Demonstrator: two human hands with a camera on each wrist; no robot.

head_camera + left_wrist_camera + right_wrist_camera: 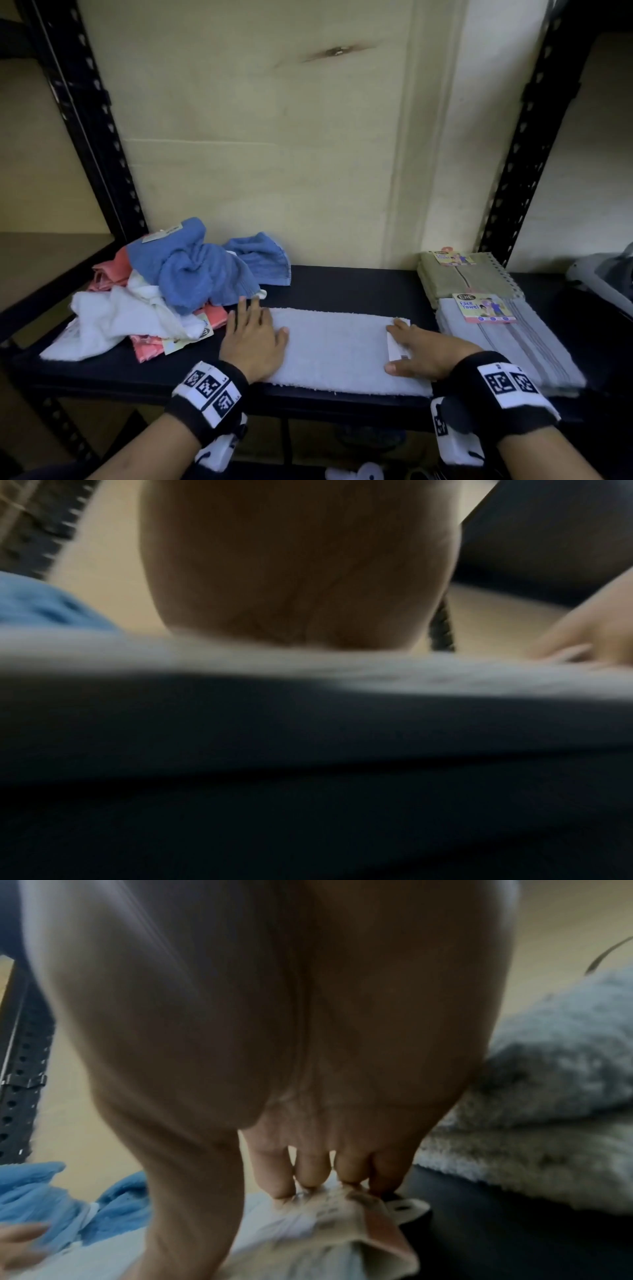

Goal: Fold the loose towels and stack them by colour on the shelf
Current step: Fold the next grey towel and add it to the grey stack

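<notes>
A pale grey towel (337, 346), folded into a long strip, lies across the front of the black shelf (352, 287). My left hand (255, 337) presses flat on its left end, fingers straight. My right hand (416, 349) lies flat on its right end, fingertips on the towel's paper label (397, 346). In the right wrist view the fingertips (308, 1180) rest on the crumpled label (359, 1221). In the left wrist view the palm (298, 574) sits on the towel (377, 669). At the left is a loose pile: blue towels (195, 270), white towels (126, 315) and pink towels (109, 270).
At the right of the shelf are two folded stacks with face-towel labels: an olive one (455, 277) at the back and a grey one (507, 339) in front. Black perforated uprights (520, 147) frame the bay, with a cardboard back panel (260, 137).
</notes>
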